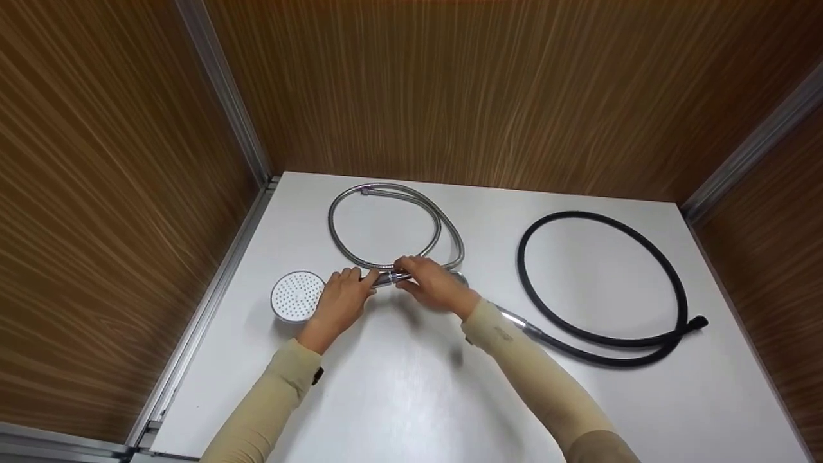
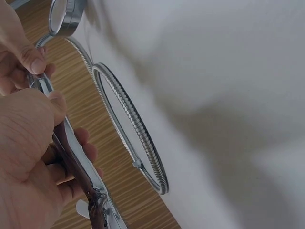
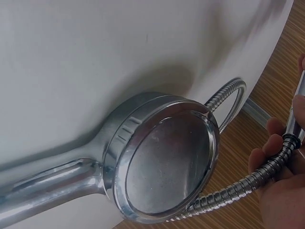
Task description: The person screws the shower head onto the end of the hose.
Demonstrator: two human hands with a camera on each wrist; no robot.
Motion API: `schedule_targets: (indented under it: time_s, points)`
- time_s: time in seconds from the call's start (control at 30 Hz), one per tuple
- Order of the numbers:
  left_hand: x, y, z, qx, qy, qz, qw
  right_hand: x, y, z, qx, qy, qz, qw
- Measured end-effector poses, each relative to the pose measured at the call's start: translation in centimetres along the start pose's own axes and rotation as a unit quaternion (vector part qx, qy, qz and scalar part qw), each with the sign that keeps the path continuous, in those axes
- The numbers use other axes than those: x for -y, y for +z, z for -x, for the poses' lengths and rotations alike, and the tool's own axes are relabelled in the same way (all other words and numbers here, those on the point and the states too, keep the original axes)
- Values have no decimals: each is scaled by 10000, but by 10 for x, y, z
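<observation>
My left hand (image 1: 341,301) grips the chrome handle (image 2: 78,155) of a shower head, whose round white perforated face (image 1: 298,296) points up at the left. My right hand (image 1: 432,283) pinches the end of a silver metal shower hose (image 3: 233,190) where it meets the handle's end. Fingers partly hide the joint. From there the hose runs back to a loop on the table. A second chrome shower head (image 3: 167,162) lies under my right wrist, its handle (image 1: 513,318) pointing right, largely hidden by the forearm in the head view.
A black hose (image 1: 683,289) lies looped on the right side of the white table (image 1: 398,405), one end leading to the second shower head's handle. Wood-grain panels (image 1: 450,96) stand at the back and both sides, with metal rails (image 1: 225,96) at the corners.
</observation>
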State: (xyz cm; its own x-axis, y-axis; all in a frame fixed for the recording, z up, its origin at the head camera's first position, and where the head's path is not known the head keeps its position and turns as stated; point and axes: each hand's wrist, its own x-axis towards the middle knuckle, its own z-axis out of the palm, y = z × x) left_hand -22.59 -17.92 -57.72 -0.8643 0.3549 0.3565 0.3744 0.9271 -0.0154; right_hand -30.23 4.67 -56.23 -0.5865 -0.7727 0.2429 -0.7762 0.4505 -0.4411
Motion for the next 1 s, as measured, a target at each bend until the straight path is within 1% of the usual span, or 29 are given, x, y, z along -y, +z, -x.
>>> schedule_targets:
  time_s: [0.23, 0.4, 0.6, 0.83, 1.0]
  points:
    - [0, 0, 1, -162, 21, -45, 9999, 0, 0, 0, 36, 66, 14, 10000]
    - [-1, -1, 1, -71, 4, 23, 10000, 0, 0, 1, -17, -22, 24, 10000]
    - [-2, -1, 0, 36, -31, 129, 9999, 0, 0, 2, -1, 65, 161, 9998]
    - [-2, -4, -1, 33, -16, 160, 9999, 1, -1, 1, 65, 111, 310, 9994]
    - [-2, -3, -2, 12, -23, 126, 9999, 2, -1, 1, 22, 143, 270, 9995]
